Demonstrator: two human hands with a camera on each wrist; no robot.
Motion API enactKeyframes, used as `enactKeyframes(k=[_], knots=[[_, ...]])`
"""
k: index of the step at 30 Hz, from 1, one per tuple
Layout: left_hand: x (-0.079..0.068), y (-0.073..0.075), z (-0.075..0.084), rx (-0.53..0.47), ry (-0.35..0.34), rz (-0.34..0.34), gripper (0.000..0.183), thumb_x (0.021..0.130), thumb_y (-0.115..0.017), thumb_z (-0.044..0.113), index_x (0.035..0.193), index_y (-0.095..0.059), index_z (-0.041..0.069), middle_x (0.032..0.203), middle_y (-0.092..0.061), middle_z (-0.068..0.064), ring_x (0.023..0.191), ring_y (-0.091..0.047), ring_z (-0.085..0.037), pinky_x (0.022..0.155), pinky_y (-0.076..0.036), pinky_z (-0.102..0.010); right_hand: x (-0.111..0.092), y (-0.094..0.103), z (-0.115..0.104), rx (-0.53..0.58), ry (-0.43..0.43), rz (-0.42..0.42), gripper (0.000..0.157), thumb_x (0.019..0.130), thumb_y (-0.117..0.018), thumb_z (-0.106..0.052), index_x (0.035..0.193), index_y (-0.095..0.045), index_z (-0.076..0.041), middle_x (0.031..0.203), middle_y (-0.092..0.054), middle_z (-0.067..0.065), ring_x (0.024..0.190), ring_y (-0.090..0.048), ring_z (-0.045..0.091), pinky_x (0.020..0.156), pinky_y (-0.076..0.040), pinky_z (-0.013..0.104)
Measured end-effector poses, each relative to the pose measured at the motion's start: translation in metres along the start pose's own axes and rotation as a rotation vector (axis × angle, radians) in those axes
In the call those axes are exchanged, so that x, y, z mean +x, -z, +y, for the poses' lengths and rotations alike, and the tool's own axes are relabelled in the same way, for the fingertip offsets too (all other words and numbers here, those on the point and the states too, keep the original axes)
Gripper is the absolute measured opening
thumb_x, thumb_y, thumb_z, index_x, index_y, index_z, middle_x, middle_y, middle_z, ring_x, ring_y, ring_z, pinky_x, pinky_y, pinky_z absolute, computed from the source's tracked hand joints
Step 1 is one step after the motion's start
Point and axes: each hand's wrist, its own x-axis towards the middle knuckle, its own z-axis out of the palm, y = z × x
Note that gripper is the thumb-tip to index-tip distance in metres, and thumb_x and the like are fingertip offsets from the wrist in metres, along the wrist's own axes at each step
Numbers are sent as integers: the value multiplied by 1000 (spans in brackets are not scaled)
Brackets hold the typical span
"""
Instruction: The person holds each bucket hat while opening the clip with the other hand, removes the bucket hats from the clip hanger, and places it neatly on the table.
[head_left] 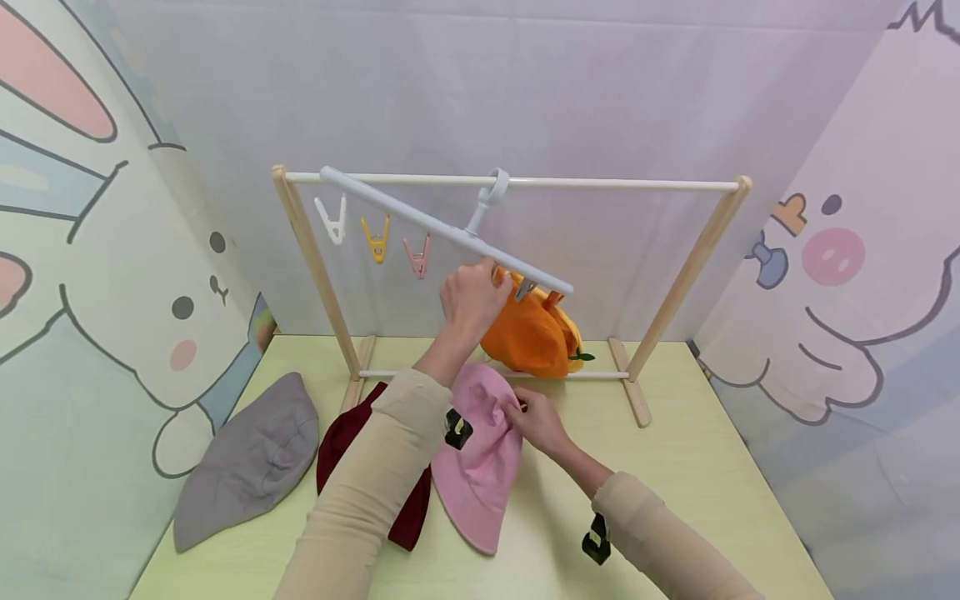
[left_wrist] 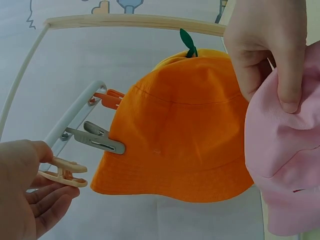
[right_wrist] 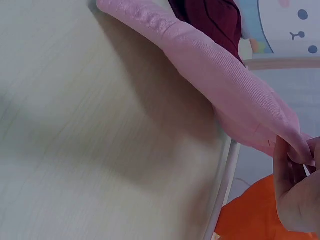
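My left hand point(head_left: 472, 300) pinches a cream clothespin point(left_wrist: 70, 167) on the light-blue hanger point(head_left: 397, 208); in the left wrist view the pin's tips stand apart with nothing between them. My right hand point(head_left: 542, 423) grips the edge of a pink bucket hat point(head_left: 480, 467), held up off the table at that end. Beside the left hand hangs an orange hat point(left_wrist: 175, 130) with a green leaf on top and a yellow hat behind it. A grey clothespin point(left_wrist: 95, 137) bites the orange brim, and an orange-red clothespin point(left_wrist: 110, 98) is further along the hanger.
The hanger tilts down to the right from the rack's white rod point(head_left: 622, 184). White point(head_left: 333, 223), yellow point(head_left: 377, 242) and pink clothespins point(head_left: 418, 258) dangle from its left half. A maroon hat point(head_left: 408, 512) and a grey hat point(head_left: 255, 458) lie on the table at left.
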Motion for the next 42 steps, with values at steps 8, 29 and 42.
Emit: enactKeyframes(k=[8,29,42], knots=[[0,1,0,-9,7,-12,26,86,-58,34,70,-54,13,51,-37,1,44,-39,-17,42,-26,-25,-4,-1,12,-66,70,23,7,80,-66,-8,73,-64,-8,62,-58,-1,55,-47,7,49,-40,20],[2,0,-1,-2,16,-38,25,84,-59,34,70,-54,14,50,-34,2,44,-33,-14,40,-24,-24,-13,1,37,-68,117,-220,22,80,-56,-3,62,-46,-11,52,-42,-9,42,-39,1,38,-34,20],[2,1,0,7,29,-61,25,85,-58,35,71,-54,14,51,-34,2,45,-34,-14,41,-25,-24,-12,6,47,-124,-156,-302,14,80,-58,-4,66,-56,-8,55,-47,-3,43,-46,8,41,-42,23]])
